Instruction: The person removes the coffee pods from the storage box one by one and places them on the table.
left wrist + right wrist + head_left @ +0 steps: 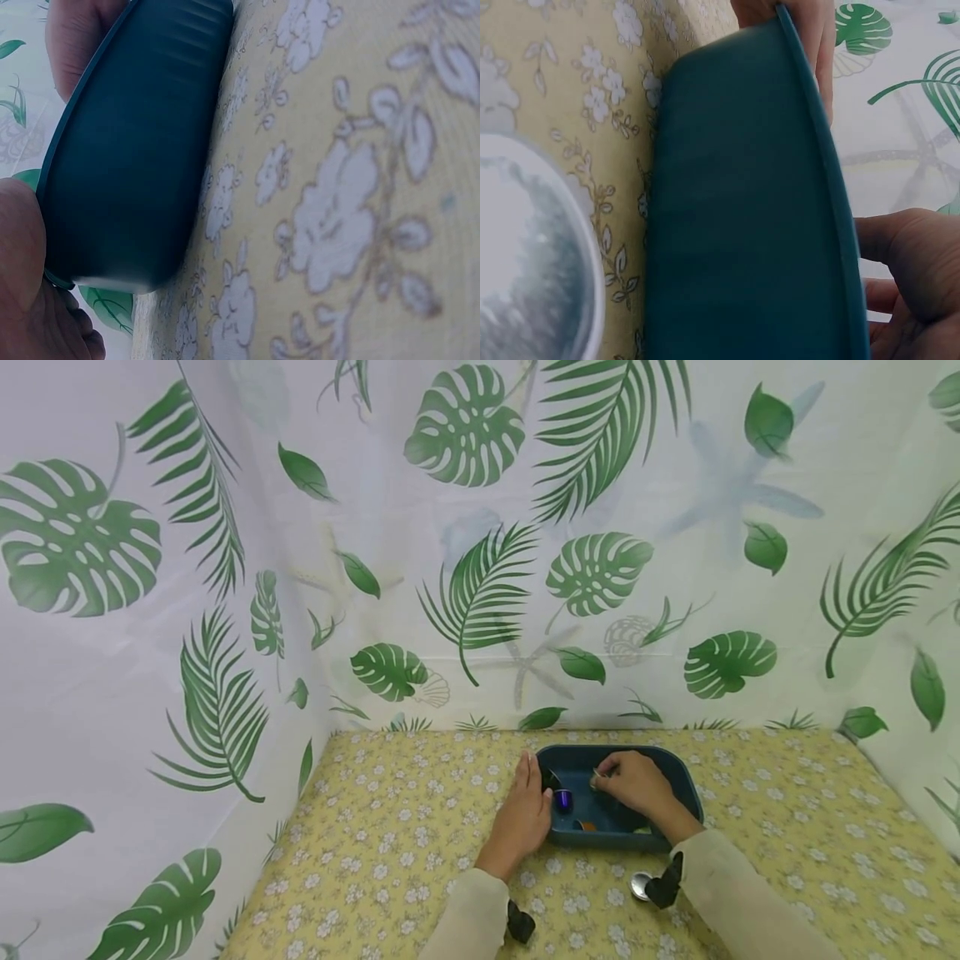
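A dark blue-green tray [592, 840] stands on the table. At its left end my left hand [522, 814] rests along the side with fingers extended, thumb close by the rim. My right hand [636, 783] reaches in over the right part and pinches a small pale gold coffee capsule [596, 779] between thumb and fingertips. Inside the tray are a shiny blue capsule [563, 800], a dark capsule [550, 779] beside the left hand, and an orange capsule [585, 826] near the front wall. A greenish one [642, 831] shows partly under my right wrist. Both wrist views show mostly the tray's outer wall.
A silver round capsule [640, 885] lies outside the tray, in front of it, right beside the black strap [666, 887] on the right wrist. Yellow flowered cloth [390, 843] covers the table. Leaf-printed walls [480, 635] rise behind and at both sides.
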`<action>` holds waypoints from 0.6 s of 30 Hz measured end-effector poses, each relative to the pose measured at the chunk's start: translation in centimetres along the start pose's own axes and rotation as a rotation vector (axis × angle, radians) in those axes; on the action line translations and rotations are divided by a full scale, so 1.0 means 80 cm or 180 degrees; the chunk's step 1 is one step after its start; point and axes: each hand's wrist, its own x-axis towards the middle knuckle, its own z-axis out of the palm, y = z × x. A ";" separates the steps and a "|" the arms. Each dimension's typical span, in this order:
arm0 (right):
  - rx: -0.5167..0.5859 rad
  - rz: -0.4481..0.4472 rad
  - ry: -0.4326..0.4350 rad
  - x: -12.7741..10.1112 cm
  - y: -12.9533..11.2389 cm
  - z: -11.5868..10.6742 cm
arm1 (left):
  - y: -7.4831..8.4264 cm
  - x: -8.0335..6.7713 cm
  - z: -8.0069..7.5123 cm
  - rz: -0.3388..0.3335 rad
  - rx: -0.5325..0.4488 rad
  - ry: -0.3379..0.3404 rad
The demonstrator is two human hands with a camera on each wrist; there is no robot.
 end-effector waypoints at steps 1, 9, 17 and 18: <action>0.0012 0.0005 -0.0002 -0.002 -0.001 0.000 | 0.000 -0.001 0.000 0.0004 -0.0013 0.0006; 0.0111 -0.0037 0.0069 -0.017 -0.011 -0.005 | -0.002 -0.002 0.001 0.0003 -0.0042 0.0028; 0.0234 -0.0136 0.0177 -0.036 -0.019 -0.016 | -0.001 0.001 0.002 -0.0018 -0.0032 0.0013; 0.0244 -0.0162 0.0192 -0.038 -0.020 -0.016 | -0.001 0.001 0.002 -0.0031 -0.0035 -0.0005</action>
